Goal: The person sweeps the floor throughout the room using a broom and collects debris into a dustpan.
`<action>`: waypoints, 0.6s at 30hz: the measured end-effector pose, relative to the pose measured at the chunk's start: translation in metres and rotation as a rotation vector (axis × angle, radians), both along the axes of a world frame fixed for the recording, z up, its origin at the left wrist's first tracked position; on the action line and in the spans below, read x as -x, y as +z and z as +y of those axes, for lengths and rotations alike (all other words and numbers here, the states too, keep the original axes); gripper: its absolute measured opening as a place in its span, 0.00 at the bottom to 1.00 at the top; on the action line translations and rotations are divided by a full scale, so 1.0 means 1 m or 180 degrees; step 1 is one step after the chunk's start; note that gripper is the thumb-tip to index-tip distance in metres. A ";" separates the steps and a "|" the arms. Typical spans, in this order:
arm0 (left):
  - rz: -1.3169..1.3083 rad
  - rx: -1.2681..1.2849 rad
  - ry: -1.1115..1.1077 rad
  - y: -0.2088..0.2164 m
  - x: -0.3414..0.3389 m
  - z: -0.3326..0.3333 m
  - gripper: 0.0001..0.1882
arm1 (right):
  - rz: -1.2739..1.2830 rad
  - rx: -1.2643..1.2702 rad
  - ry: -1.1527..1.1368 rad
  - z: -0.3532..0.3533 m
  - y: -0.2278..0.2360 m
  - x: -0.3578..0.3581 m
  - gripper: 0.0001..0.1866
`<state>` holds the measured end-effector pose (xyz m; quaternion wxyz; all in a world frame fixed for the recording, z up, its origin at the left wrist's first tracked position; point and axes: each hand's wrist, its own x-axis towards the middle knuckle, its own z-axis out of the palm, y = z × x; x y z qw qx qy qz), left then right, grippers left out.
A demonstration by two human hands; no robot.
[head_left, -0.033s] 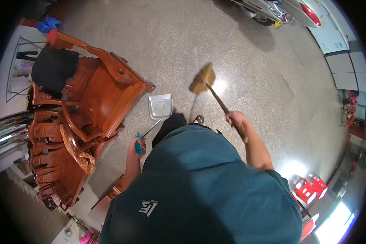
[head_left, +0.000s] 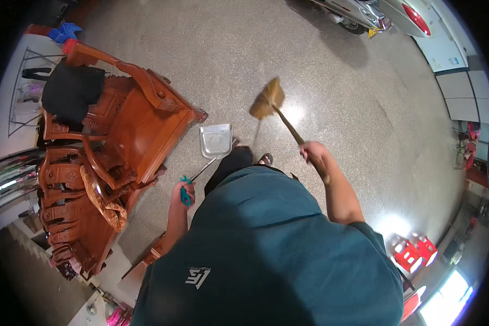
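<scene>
My left hand (head_left: 183, 194) is closed round the teal handle of a metal dustpan (head_left: 216, 140). The pan is silver and square with a thin shaft, and it is at floor level by my left leg. In my right hand (head_left: 314, 155) is the wooden stick of a broom (head_left: 267, 99), the fingers wrapped round it. Its straw-coloured head is spread wide, slightly blurred, ahead and to the right of the dustpan and apart from it. Whether the bristles touch the floor I cannot tell.
Carved wooden chairs (head_left: 146, 130) line the left side, one with a dark cloth (head_left: 73, 92) over its back. A motorbike (head_left: 358, 13) stands at the far right. Red stools (head_left: 413, 254) are at the near right. My sandalled foot (head_left: 266, 159) shows on the speckled floor (head_left: 201, 60).
The broom head and my right hand have shifted slightly left and away from me. The dustpan has moved a little right and forward. Both hands keep their hold.
</scene>
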<state>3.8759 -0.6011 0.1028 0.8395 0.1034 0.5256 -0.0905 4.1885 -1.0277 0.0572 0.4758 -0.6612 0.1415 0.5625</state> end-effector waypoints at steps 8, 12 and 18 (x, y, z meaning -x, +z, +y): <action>0.0032 0.0587 0.0401 -0.014 -0.079 0.017 0.18 | -0.0110 -0.0004 -0.0938 0.051 0.036 -0.081 0.08; 0.0014 0.0724 0.0324 -0.018 -0.129 0.035 0.19 | -0.0296 0.0123 -0.0762 -0.021 0.063 -0.104 0.05; 0.0082 0.0706 -0.0057 -0.024 -0.205 0.044 0.17 | -0.0795 0.1404 -0.1385 -0.105 0.049 -0.055 0.13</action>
